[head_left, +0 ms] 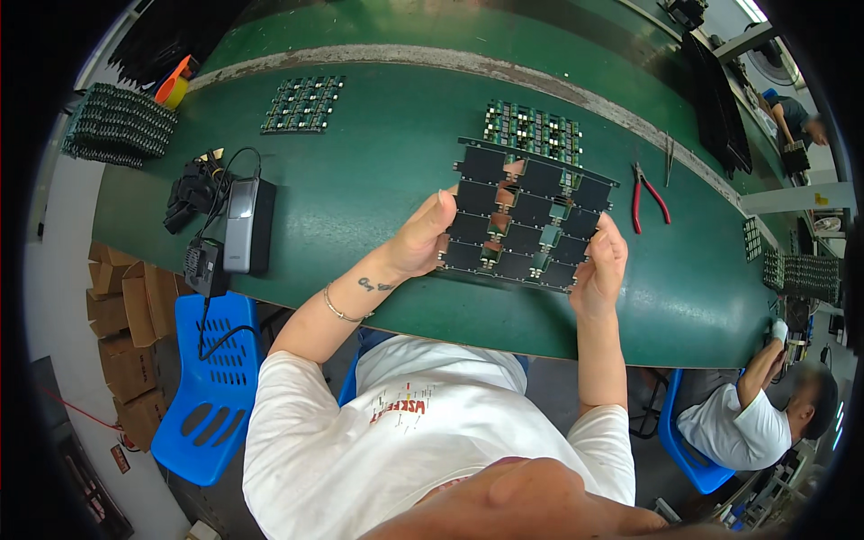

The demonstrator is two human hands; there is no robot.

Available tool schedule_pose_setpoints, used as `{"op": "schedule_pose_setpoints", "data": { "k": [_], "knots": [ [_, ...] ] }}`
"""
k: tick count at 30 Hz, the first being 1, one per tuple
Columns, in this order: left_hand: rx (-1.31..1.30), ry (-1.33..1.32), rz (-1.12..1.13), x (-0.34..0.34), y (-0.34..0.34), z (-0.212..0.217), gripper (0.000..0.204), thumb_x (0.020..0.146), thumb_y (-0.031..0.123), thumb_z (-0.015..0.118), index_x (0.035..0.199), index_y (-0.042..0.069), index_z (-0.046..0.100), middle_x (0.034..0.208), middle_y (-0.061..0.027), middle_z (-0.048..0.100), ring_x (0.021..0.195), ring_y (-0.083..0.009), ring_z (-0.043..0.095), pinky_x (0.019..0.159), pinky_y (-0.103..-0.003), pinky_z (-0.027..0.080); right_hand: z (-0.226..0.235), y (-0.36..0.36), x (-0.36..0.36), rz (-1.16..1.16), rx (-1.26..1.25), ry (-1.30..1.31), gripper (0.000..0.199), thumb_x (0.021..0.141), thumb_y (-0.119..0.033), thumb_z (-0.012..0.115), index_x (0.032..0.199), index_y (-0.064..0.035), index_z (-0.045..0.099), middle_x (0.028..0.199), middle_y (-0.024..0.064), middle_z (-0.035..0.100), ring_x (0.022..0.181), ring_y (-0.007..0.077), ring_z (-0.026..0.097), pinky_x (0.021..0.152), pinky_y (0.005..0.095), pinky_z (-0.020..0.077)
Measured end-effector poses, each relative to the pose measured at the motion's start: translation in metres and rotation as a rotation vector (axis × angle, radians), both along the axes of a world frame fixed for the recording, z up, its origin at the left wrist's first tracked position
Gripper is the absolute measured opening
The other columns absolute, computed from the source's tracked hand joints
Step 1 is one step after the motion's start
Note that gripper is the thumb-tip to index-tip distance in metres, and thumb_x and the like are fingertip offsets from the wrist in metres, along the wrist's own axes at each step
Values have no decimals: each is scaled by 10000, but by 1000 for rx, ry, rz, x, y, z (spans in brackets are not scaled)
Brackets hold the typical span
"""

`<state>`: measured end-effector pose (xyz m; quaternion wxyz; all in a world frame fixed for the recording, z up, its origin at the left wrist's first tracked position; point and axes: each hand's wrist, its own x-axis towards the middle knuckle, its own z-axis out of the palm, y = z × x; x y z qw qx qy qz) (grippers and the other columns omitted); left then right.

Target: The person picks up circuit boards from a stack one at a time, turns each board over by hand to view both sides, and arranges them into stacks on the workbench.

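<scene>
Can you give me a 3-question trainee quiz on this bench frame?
1. True or false: both hands grip the black panel of boards.
2. Which lies right of the panel: A) red-handled pliers B) orange tape roll C) grey power adapter?
3. Which hand holds the panel's near-right edge?

Key:
1. True: left hand and right hand hold opposite edges.
2. A.
3. Right hand.

Panel of black rectangular modules (526,216), arranged in rows and joined in one flat sheet with open gaps between units. It is held tilted above the green surface (360,198), gripped at its left and right lower edges, its far edge overlapping a green circuit-board panel.
</scene>
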<state>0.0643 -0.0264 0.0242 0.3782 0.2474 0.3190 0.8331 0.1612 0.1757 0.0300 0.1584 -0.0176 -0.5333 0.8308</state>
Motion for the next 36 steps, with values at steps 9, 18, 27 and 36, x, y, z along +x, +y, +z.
{"op": "schedule_pose_setpoints", "data": {
  "k": [9, 18, 27, 36],
  "knots": [
    [-19, -10, -2, 0, 1, 6, 617, 915, 515, 413, 1303, 35, 396, 1195, -90, 519, 987, -145, 547, 826, -319, 494, -3, -2, -1, -100, 20, -71, 418, 892, -268, 543, 1155, 56, 523, 804, 17, 574, 647, 44, 470, 577, 145, 363],
    [-15, -43, -27, -2, 0, 6, 607, 923, 515, 392, 1313, 49, 386, 1190, -91, 532, 1011, -149, 549, 829, -325, 493, 7, -7, -5, -128, 6, -171, 399, 903, -239, 536, 1170, 57, 526, 722, -14, 524, 624, 22, 432, 537, 122, 320],
    [-55, -194, 77, 1, 11, 15, 640, 895, 562, 410, 1341, 104, 379, 1141, -105, 567, 976, -160, 582, 821, -311, 505, 13, -7, -17, -60, -370, -441, 330, 925, -243, 487, 1117, 21, 540, 932, 109, 657, 601, 134, 635, 492, 202, 507],
    [48, -457, -62, -15, 7, -11, 764, 846, 666, 353, 1390, 132, 299, 1329, -119, 455, 1139, -205, 529, 919, -327, 489, 13, -9, -15, 168, -515, -363, 296, 932, -204, 469, 1089, 39, 530, 885, 122, 658, 492, 173, 620, 376, 263, 530]
  ]
}}
